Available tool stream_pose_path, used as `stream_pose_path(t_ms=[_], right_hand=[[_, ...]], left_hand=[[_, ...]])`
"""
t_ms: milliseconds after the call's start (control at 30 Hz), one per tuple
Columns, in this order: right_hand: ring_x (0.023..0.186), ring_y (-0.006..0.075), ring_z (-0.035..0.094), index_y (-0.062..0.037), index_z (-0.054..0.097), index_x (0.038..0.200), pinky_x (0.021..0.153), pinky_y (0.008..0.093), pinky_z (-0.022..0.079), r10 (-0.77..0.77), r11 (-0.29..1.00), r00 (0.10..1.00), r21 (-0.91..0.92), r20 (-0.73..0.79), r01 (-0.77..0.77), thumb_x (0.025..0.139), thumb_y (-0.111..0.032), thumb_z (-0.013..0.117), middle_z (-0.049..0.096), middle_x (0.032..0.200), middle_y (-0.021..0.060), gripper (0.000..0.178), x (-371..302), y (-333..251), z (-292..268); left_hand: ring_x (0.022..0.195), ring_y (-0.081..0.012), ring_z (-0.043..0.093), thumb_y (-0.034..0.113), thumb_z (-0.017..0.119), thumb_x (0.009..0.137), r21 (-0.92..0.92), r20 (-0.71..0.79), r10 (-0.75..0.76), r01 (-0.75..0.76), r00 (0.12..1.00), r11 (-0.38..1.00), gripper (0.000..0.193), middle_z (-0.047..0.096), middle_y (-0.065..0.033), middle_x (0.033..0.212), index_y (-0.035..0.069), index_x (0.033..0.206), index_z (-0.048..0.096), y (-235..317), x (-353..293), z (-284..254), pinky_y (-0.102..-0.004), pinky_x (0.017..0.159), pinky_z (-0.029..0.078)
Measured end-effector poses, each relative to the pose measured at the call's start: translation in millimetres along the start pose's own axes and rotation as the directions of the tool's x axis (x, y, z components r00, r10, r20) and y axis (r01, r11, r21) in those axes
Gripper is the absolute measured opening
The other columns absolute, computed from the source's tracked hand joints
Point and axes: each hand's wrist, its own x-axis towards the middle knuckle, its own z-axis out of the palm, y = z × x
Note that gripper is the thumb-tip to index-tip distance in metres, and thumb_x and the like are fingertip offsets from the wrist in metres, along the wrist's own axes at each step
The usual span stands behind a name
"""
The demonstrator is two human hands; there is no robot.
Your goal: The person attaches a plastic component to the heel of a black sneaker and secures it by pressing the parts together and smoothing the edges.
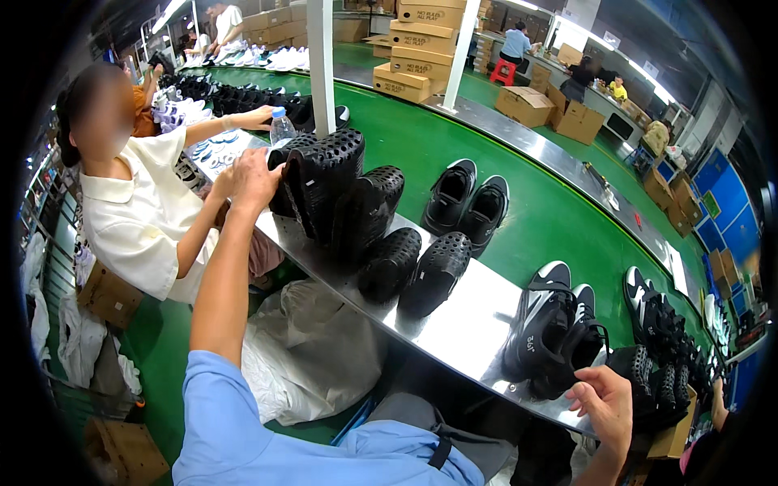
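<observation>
The left hand [255, 180], left of upper centre, bends its fingers at a stack of black perforated shoe forms [324, 182]; whether it grips one, I cannot tell. Two more forms [435, 275] lie at centre. At lower right, the half-open right hand [605, 402], holding nothing visible, is just beside two black-and-white lace-up sneakers [535, 336].

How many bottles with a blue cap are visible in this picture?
1: the clear plastic bottle, upright, just left of the nearest white post. More may be hidden.
</observation>
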Motion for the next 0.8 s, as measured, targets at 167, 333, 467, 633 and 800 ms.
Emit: stream_pose_path(t_ms=[167, 333, 467, 633, 800], right_hand=[[0.064, 0.0121, 0.069, 0.0081, 0.068, 0.111, 0.055, 0.0239, 0.053, -0.024, 0.998, 0.999, -0.059, 0.033, 0.026, 0.095, -0.004, 0.07, 0.076, 0.082, 0.0136, 0.02, 3, -14, 13], [0.066, 0.0128, 0.072, 0.0082, 0.07, 0.108, 0.055, 0.0244, 0.054, -0.049, 0.999, 0.999, -0.005, 0.008, 0.049, 0.094, -0.006, 0.074, 0.078, 0.081, 0.0128, 0.02, 4, -10, 15], [0.066, 0.0123, 0.071, 0.0074, 0.07, 0.108, 0.056, 0.0241, 0.054, -0.063, 0.996, 0.996, -0.057, 0.07, 0.067, 0.095, -0.007, 0.074, 0.078, 0.081, 0.0128, 0.02, -2, -15, 17], [0.065, 0.0119, 0.071, 0.0075, 0.07, 0.109, 0.056, 0.0237, 0.054, 0.011, 1.0, 1.0, 0.007, 0.015, -0.011, 0.095, -0.007, 0.073, 0.078, 0.082, 0.0131, 0.02, -10, 1, 10], [0.065, 0.0117, 0.07, 0.0074, 0.07, 0.11, 0.056, 0.023, 0.053, 0.036, 0.997, 0.999, 0.075, -0.025, -0.034, 0.095, -0.004, 0.069, 0.077, 0.083, 0.0125, 0.019, -21, 11, 3]], left_hand=[[0.101, -0.0345, 0.073, 0.034, 0.082, 0.087, -0.403, 0.087, -0.109, 0.135, 0.99, 0.905, 0.044, 0.077, -0.0189, 0.11, 0.004, 0.12, 0.076, -11, 15, 0, -0.0452, 0.092, 0.056], [0.103, -0.0372, 0.074, 0.037, 0.081, 0.086, -0.295, 0.358, -0.098, 0.212, 0.929, 0.932, 0.053, 0.076, -0.0237, 0.109, 0.001, 0.125, 0.074, 6, 29, 1, -0.0433, 0.091, 0.056], [0.105, -0.0371, 0.073, 0.035, 0.08, 0.083, -0.339, 0.2, -0.087, 0.153, 0.976, 0.928, 0.057, 0.076, -0.0236, 0.113, 0.0, 0.127, 0.072, -16, 28, 25, -0.0425, 0.093, 0.056], [0.095, -0.0311, 0.075, 0.038, 0.081, 0.088, -0.44, 0.292, -0.106, 0.232, 0.951, 0.867, 0.053, 0.079, -0.0196, 0.103, 0.007, 0.13, 0.074, -14, 33, -11, -0.0404, 0.088, 0.055], [0.104, -0.0327, 0.071, 0.046, 0.083, 0.089, -0.276, -0.155, -0.022, -0.022, 0.988, 0.961, 0.057, 0.074, -0.0218, 0.118, 0.003, 0.127, 0.074, 1, 25, -109, -0.0406, 0.093, 0.053]])
